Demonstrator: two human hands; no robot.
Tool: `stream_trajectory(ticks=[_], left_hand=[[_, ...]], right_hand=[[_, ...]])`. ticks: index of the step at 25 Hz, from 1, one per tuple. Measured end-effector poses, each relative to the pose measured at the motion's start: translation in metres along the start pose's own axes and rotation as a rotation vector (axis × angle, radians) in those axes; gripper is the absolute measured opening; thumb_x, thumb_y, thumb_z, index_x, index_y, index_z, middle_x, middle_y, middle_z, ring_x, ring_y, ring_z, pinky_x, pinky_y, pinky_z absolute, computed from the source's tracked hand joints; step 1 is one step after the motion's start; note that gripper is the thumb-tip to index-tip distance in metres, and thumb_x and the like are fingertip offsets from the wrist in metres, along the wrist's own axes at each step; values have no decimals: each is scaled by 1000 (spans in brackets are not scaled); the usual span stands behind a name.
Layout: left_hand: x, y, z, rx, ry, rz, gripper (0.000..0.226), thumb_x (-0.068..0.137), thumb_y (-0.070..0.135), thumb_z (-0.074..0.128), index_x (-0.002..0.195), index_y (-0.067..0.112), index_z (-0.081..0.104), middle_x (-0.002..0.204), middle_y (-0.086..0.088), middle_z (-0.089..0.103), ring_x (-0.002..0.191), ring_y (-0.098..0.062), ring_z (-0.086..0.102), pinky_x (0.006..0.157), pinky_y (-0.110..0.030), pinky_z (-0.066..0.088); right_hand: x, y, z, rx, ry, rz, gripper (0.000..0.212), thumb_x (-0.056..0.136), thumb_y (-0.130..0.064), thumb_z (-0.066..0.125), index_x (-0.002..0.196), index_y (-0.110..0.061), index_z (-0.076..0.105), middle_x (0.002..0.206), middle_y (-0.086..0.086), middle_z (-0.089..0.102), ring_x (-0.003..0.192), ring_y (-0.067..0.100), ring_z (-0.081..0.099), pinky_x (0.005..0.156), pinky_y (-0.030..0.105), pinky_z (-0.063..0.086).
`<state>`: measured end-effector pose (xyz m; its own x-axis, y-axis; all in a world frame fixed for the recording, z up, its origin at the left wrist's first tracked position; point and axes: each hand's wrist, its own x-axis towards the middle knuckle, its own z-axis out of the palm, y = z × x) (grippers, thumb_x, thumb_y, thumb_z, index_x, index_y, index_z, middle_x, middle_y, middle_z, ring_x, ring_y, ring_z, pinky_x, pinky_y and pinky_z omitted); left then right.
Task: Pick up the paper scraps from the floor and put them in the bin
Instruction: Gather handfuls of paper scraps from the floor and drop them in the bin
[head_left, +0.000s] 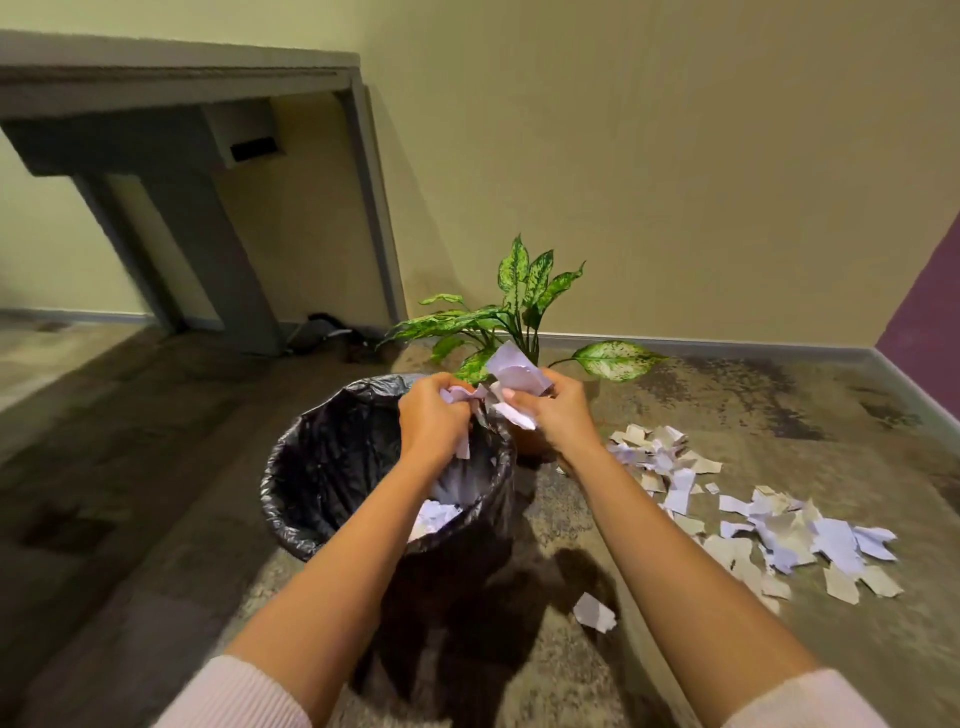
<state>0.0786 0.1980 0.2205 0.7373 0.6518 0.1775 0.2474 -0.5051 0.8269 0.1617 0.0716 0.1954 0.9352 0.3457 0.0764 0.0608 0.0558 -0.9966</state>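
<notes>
Both hands over the bin (322, 457)
Left hand (434, 423) and right hand (558, 410) each grip crumpled scraps (514, 371) — more paper (753, 519) lies on the floor (779, 405) beside it.

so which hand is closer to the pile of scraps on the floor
Right. The right hand grips paper just past the bin rim, toward the pile; the left hand grips paper over the bin, farther away.
</notes>
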Motion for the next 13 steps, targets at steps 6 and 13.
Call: stream_trajectory(ticks=[6,13], left_hand=[[15,-58,-39,174,1,-130,7,77,18,71,79,25,72,81,-1,70,88,-24,64,69,-30,46],[13,-78,-45,255,-17,-201,23,82,18,68,104,23,69,104,1,71,95,-21,65,71,-28,46]], right_hand=[[5,13,46,-375,-162,-96,19,71,-25,82,82,-20,67,74,-6,67,67,6,56,61,19,42],[3,8,62,-482,-268,-83,34,69,-27,84,97,-23,65,105,3,64,91,18,66,78,31,55]])
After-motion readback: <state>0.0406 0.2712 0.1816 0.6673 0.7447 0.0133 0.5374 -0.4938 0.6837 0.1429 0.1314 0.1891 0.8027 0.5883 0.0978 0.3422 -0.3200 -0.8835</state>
